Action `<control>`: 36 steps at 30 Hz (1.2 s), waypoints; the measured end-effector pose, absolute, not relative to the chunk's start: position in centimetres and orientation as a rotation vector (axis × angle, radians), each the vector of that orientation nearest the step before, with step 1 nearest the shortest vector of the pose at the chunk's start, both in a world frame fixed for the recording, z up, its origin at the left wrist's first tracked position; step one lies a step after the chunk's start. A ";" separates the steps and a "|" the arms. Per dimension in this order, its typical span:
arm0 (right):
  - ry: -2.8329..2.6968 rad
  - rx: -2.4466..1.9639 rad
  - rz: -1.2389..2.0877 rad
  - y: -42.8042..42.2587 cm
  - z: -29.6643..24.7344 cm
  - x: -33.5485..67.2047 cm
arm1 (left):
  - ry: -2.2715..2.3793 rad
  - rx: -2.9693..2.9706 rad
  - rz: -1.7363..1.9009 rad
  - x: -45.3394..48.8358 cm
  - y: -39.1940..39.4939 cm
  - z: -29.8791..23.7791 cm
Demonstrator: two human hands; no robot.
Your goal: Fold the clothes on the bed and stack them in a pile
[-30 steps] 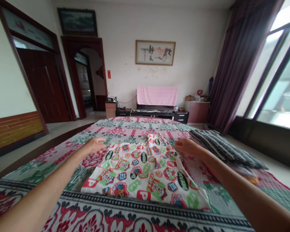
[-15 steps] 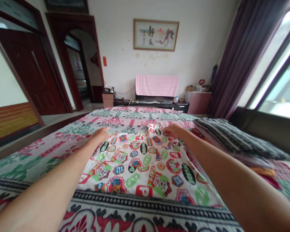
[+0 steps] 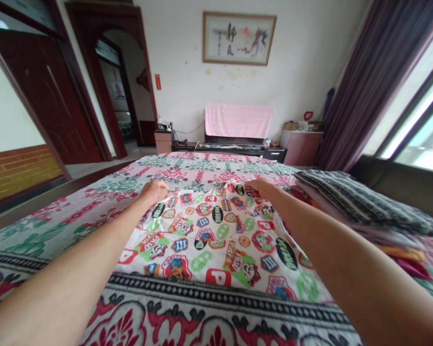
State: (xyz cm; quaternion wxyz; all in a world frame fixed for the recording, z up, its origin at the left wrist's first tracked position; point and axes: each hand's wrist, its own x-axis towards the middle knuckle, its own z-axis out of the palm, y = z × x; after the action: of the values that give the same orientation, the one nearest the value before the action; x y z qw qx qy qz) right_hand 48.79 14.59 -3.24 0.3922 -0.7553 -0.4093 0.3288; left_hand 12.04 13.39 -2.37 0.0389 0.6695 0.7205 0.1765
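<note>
A white cloth (image 3: 202, 240) with colourful cartoon-dog badges and lettering lies spread in front of me; whether it is a garment I cannot tell for sure. My left hand (image 3: 155, 193) is closed on its far left corner, the fingers pinching the edge. At the far right corner my right hand (image 3: 258, 187) is closed on the fabric too. Between the hands the far edge is a little wavy, with a small raised flap near the right hand. The near edge lies flat along the dark border of the bedspread (image 3: 158, 317).
On the right of the bed is a stack of folded clothes (image 3: 346, 202), black-and-white on top. Beyond the bed stand a low black cabinet (image 3: 234, 153), a pink cloth (image 3: 238, 120) draped over something, and a side cabinet (image 3: 303, 148). A doorway (image 3: 126, 91) opens at left.
The view has tilted and shifted slightly. My left hand has risen a little and its closed fingers show more clearly at the cloth's corner. The right hand keeps its hold.
</note>
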 end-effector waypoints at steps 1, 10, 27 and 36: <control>-1.019 -1.926 0.817 14.6 -3.2 48.7 | 2.213 2.056 0.548 12.0 13.3 -2.2; -1.100 -1.653 0.823 10.4 -0.6 49.8 | 2.030 2.068 0.620 11.6 11.8 0.3; -2.245 -1.684 0.780 0.6 1.0 54.1 | 1.562 2.438 0.461 7.9 8.8 -3.6; -2.552 -1.713 0.405 -1.8 2.1 48.3 | 1.587 2.366 0.500 8.1 8.6 -3.3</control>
State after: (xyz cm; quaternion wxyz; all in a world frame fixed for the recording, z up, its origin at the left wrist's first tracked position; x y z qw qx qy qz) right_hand 48.31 -1.78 2.05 0.0206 -0.5524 -0.8230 0.1306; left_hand 8.11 8.56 -3.32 0.1244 0.8116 0.5443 0.1716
